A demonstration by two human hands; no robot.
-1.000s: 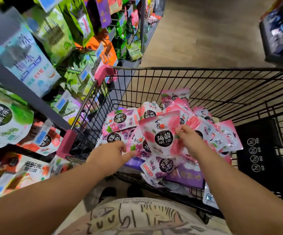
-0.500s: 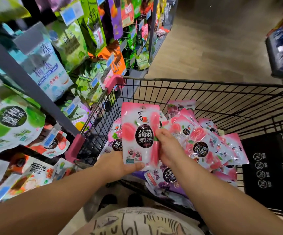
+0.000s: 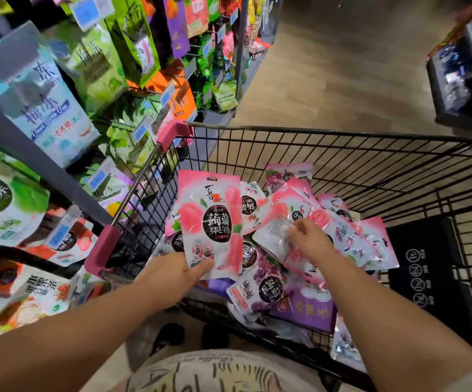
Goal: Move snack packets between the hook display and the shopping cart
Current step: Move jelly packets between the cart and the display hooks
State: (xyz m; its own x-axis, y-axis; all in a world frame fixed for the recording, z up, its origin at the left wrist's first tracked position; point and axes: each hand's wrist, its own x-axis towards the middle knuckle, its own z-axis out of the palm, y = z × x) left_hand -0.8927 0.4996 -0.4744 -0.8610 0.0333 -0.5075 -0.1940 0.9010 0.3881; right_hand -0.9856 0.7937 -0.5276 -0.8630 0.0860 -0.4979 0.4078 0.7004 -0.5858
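Observation:
My left hand (image 3: 172,274) holds a pink peach jelly packet (image 3: 210,222) upright by its bottom edge, above the cart's near left corner. My right hand (image 3: 309,240) reaches into the pile and pinches another packet (image 3: 274,236) that lies with its pale back side up. The black wire shopping cart (image 3: 342,142) holds several pink and purple snack packets (image 3: 299,301). The hook display (image 3: 67,89) on the left carries hanging green, blue, orange and purple packets.
Pink plastic corner guards (image 3: 103,250) sit on the cart's left rim, close to the display. A black fold-down seat panel (image 3: 427,278) with warning symbols fills the cart's right side. Wooden aisle floor (image 3: 342,66) stretches ahead, with another shelf (image 3: 466,66) at the far right.
The pink packet passed from my right hand to my left, which now holds it alone. My right hand dropped back into the pile and took hold of a second packet.

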